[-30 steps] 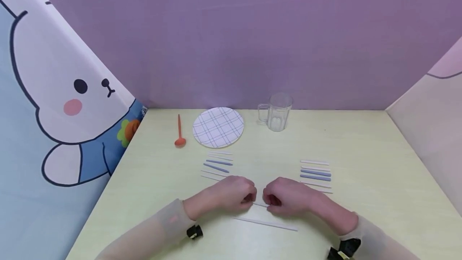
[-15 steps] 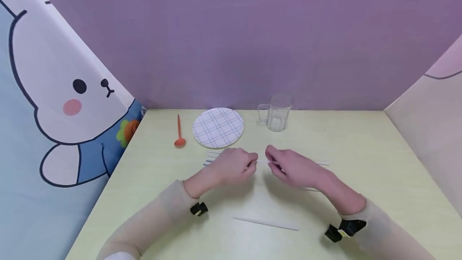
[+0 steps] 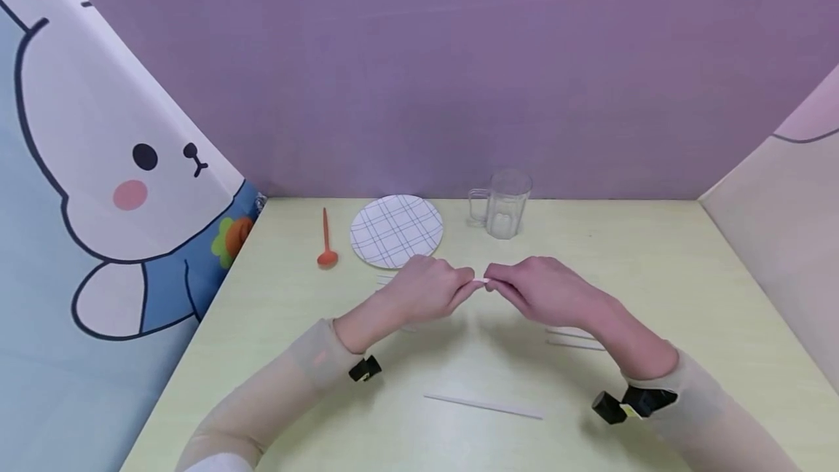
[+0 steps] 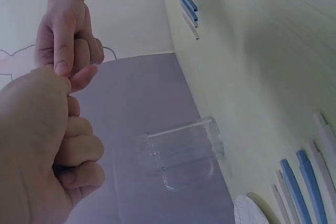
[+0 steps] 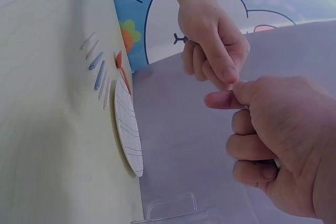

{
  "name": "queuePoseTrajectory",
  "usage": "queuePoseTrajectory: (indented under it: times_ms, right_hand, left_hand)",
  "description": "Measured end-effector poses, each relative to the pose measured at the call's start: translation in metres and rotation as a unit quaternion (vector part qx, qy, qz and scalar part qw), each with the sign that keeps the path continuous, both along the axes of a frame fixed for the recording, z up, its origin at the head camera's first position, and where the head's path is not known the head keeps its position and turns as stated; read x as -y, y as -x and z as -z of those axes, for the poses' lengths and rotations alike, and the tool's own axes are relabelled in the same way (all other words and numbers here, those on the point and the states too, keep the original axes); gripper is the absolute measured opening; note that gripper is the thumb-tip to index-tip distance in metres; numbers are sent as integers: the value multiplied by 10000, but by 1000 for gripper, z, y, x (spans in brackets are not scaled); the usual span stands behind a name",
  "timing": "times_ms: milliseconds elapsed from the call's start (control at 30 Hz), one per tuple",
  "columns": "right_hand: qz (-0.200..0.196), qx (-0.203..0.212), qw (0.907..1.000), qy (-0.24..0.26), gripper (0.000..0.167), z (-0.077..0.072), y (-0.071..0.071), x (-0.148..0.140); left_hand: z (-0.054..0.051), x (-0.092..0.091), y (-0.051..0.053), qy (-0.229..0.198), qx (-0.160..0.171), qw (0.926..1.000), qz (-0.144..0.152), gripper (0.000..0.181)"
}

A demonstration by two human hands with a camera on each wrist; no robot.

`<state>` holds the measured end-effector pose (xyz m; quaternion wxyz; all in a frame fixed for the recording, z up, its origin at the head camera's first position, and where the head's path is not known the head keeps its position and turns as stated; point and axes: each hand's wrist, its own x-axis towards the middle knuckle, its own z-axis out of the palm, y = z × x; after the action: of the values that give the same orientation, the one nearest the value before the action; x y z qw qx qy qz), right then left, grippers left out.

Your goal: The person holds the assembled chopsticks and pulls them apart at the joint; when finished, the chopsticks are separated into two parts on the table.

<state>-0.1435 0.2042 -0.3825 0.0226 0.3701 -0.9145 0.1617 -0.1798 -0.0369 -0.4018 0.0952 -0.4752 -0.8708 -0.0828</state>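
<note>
Both hands are raised over the middle of the table, fingertips almost meeting. Between thumb and forefinger my left hand [image 3: 429, 288] pinches a thin white stick [image 3: 481, 280]; only a short bit of it shows. My right hand [image 3: 549, 290] pinches the same stick from the other side, its remaining fingers curled. In the wrist views the stick is hidden by the fingers. One long pale stick [image 3: 483, 406] lies on the table nearer the person. Several short blue and white sticks [image 4: 310, 182] lie in a row at the left, and a similar row [image 4: 189, 6] lies at the right.
Along the back of the table [image 3: 629, 246] are an orange ladle [image 3: 326, 253], a round checked plate [image 3: 396, 231] and a clear glass mug [image 3: 506, 206]. A purple backdrop [image 3: 459, 71] rises behind, with printed cloth [image 3: 111, 239] at the left.
Both hands have risen from near the front of the table and moved away from the person, carrying the thin white stick. Their fingertips have drawn closer together. The long stick lies still.
</note>
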Motion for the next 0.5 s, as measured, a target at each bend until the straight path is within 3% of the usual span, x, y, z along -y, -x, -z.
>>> queuePoseTrajectory:
  times_ms: [267,500]
  right_hand:
    - [-7,0,10000,81,16,-3,0,0]
    - [-443,255,9985,194,16,-5,1,-6]
  left_hand:
    - [0,0,-6,-212,-304,9991,-199,44]
    - [2,4,-5,-119,-548,9982,219,43]
